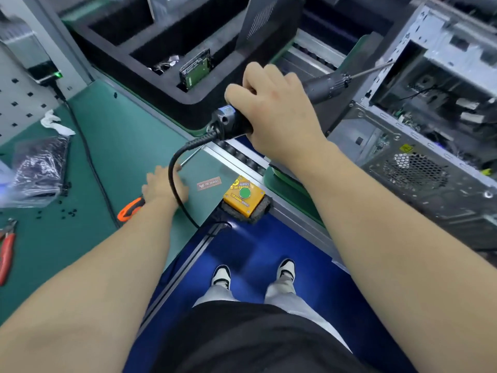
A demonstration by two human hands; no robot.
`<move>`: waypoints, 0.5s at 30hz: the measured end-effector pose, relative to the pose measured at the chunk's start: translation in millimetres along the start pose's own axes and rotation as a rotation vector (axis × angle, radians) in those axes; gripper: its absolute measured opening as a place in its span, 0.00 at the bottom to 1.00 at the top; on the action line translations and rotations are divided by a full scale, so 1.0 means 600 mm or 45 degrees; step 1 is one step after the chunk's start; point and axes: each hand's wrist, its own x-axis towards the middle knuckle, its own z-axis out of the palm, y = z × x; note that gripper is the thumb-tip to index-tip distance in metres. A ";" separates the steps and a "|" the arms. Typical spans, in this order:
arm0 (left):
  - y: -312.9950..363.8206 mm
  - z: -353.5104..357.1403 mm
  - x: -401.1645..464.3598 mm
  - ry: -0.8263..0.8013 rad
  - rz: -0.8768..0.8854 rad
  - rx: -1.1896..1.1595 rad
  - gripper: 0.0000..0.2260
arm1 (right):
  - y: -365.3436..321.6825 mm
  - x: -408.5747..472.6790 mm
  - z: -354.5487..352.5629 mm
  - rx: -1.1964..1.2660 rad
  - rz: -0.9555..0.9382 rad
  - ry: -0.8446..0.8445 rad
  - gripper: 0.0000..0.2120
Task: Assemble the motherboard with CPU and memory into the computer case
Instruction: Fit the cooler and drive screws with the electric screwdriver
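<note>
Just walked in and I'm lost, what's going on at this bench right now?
A person is working on an open computer case at an assembly bench. Their right hand grips a corded electric screwdriver, its bit reaching into the case. Their left hand rests on the green mat over an orange-handled screwdriver.

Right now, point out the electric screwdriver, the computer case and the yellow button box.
electric screwdriver [326, 86]: head view, black barrel just beyond the right hand.
computer case [419, 173]: head view, perforated vent panel on its near side.
yellow button box [243, 196]: head view, yellow top by the green button.
</note>
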 end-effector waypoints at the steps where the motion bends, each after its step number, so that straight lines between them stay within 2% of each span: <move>1: -0.011 0.009 -0.008 0.027 -0.038 0.056 0.20 | -0.006 -0.001 0.006 0.002 -0.020 -0.012 0.20; 4: -0.035 0.023 -0.026 0.189 -0.058 0.142 0.17 | -0.021 -0.001 0.018 0.002 -0.067 -0.025 0.19; 7: -0.056 0.022 -0.030 0.362 -0.049 0.117 0.18 | -0.034 0.005 0.023 0.014 -0.090 -0.016 0.20; 12: -0.081 0.014 -0.024 0.234 -0.016 0.135 0.16 | -0.056 0.015 0.028 0.068 -0.096 -0.052 0.21; 15: -0.085 0.010 -0.025 0.169 0.029 0.032 0.16 | -0.069 0.012 0.035 0.054 -0.113 -0.088 0.21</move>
